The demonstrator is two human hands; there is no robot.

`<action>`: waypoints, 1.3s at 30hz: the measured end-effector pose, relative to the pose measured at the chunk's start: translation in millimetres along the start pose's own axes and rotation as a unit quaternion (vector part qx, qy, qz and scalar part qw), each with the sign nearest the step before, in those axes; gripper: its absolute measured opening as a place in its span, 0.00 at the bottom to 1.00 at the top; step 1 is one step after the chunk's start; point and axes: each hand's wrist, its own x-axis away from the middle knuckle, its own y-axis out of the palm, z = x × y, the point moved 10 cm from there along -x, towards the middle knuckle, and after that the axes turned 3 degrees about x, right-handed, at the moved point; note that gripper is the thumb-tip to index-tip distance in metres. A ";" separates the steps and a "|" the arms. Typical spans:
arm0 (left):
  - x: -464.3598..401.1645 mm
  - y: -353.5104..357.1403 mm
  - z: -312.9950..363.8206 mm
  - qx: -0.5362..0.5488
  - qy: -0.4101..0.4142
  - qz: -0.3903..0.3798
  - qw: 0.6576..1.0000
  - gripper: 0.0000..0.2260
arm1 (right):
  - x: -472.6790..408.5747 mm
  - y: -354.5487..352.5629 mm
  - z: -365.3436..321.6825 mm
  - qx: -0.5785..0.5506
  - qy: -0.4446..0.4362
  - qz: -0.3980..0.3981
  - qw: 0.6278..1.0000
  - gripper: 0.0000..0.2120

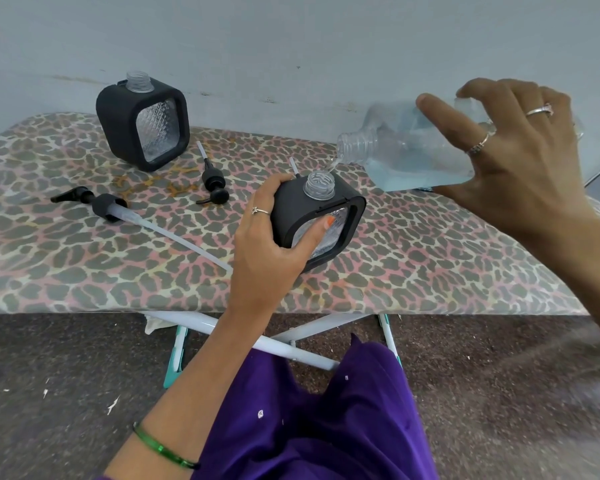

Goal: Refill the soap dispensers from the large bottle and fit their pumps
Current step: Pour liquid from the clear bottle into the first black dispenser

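Note:
My left hand [271, 233] grips a black square soap dispenser [340, 206] standing on the board, thumb across its clear front, neck open. My right hand [510, 147] holds the large clear bottle [406, 150] of pale blue soap tipped on its side, its mouth just above the dispenser's neck, a thin stream running in. A second black dispenser [142, 123] stands at the back left with its neck open. A small black pump [213, 183] lies between the two dispensers. A large black pump with a long tube [108, 206] lies at the left.
Everything rests on a leopard-print ironing board [84, 271] against a pale wall [291, 46]. Its white crossed legs [291, 344] show below over a dark speckled floor. Another pump's tube tip [293, 166] pokes up behind the held dispenser. Purple clothing [326, 410] fills the lower middle.

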 end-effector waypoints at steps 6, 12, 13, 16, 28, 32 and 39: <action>-0.4 -1.5 2.2 -0.008 0.007 0.008 1.000 0.26 | -1.0 -0.5 0.3 0.001 -0.002 0.005 1.000 0.25; -0.5 -1.3 3.3 -0.009 0.013 0.006 1.000 0.26 | 0.0 -0.6 0.1 0.003 -0.006 0.003 1.000 0.26; -0.5 -1.3 3.6 -0.009 0.013 0.006 1.000 0.26 | 0.0 -0.8 0.2 0.004 -0.006 0.002 1.000 0.26; -0.5 -1.4 3.7 -0.007 0.015 0.005 1.000 0.26 | -0.6 -1.2 0.5 0.004 -0.004 -0.002 1.000 0.26; -0.6 0.3 -0.2 -0.001 0.012 -0.001 1.000 0.26 | -1.0 -4.3 1.4 0.001 0.000 -0.003 1.000 0.25; -0.8 0.6 -0.1 0.013 0.009 -0.006 1.000 0.27 | -1.4 -4.5 0.7 0.001 -0.002 0.001 1.000 0.25; -0.2 1.9 0.0 0.031 0.005 -0.017 0.999 0.29 | -1.5 -4.4 0.1 0.003 -0.005 0.001 1.000 0.26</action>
